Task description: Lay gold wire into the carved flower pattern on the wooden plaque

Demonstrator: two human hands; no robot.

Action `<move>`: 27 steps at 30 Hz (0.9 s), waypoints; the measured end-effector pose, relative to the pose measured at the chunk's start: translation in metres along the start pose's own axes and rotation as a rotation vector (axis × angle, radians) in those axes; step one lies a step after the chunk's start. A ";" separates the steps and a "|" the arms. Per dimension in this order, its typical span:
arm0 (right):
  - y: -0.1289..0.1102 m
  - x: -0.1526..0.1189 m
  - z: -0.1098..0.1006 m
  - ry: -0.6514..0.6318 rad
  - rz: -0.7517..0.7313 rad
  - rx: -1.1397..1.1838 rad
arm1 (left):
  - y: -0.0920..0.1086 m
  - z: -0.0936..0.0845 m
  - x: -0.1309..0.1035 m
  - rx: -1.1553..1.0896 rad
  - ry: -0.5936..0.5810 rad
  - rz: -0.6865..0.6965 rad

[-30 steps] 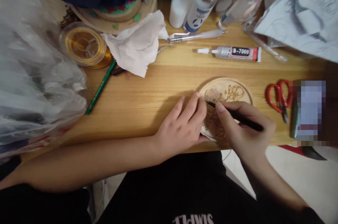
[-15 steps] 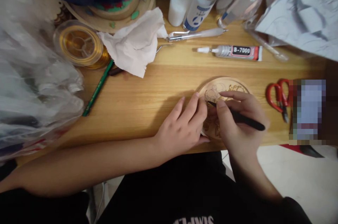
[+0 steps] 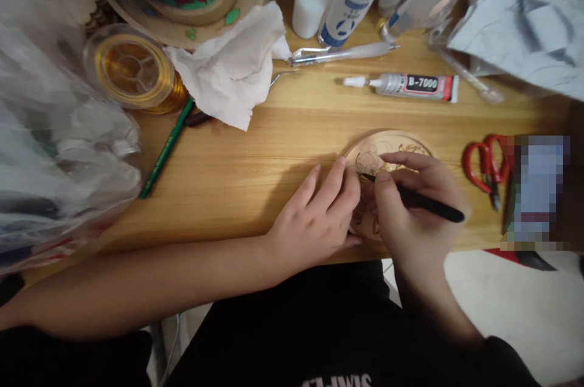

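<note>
A round wooden plate with a pencil drawing and gold wire shapes lies near the table's front edge. My left hand rests over its left rim, the fingertips on the plate and the thumb low at the edge, steadying hold partly hidden beneath. In my right hand is a slim black tool, pinched between thumb and fingers. The tool's dark tip touches or hovers just over the drawing beside my left fingertips; which one is unclear. Part of the plate is hidden under both hands.
Red-handled cutters and a blurred-out object lie right. Behind are a glue tube, a pen, bottles and crumpled tissue. A gold wire spool, green pencil and plastic bags stand left.
The view has shifted slightly. My left hand keeps its place on the plate, and the black tool in my right hand has barely moved.
</note>
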State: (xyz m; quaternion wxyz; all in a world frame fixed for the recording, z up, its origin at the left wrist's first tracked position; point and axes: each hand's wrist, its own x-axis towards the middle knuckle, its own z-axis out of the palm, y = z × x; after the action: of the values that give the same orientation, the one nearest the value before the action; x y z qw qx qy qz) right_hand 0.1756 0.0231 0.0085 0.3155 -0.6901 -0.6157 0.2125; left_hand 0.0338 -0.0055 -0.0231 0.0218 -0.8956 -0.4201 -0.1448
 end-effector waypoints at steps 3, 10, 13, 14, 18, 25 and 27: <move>0.000 -0.001 0.000 -0.019 0.001 -0.003 | 0.000 0.000 0.000 0.004 0.001 -0.001; 0.002 -0.003 0.000 -0.018 0.044 0.021 | 0.000 0.000 0.000 -0.003 0.009 0.000; 0.002 -0.004 0.001 0.005 0.051 0.016 | 0.000 0.000 0.000 -0.006 0.004 0.000; 0.002 -0.004 0.001 0.015 0.047 0.005 | -0.001 -0.001 0.000 -0.006 0.004 -0.002; 0.001 -0.005 0.003 0.031 0.069 -0.002 | 0.000 -0.001 0.000 -0.007 0.000 0.000; 0.001 -0.007 0.006 0.036 0.126 0.099 | 0.000 -0.001 0.001 0.000 -0.012 0.002; 0.000 -0.006 0.007 0.031 0.154 0.145 | -0.001 -0.001 0.001 0.002 -0.013 0.003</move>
State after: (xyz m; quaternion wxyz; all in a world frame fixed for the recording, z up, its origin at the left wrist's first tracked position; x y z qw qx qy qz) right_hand 0.1701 0.0184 0.0027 0.3568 -0.7139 -0.5390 0.2693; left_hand 0.0336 -0.0048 -0.0222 0.0201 -0.8970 -0.4191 -0.1388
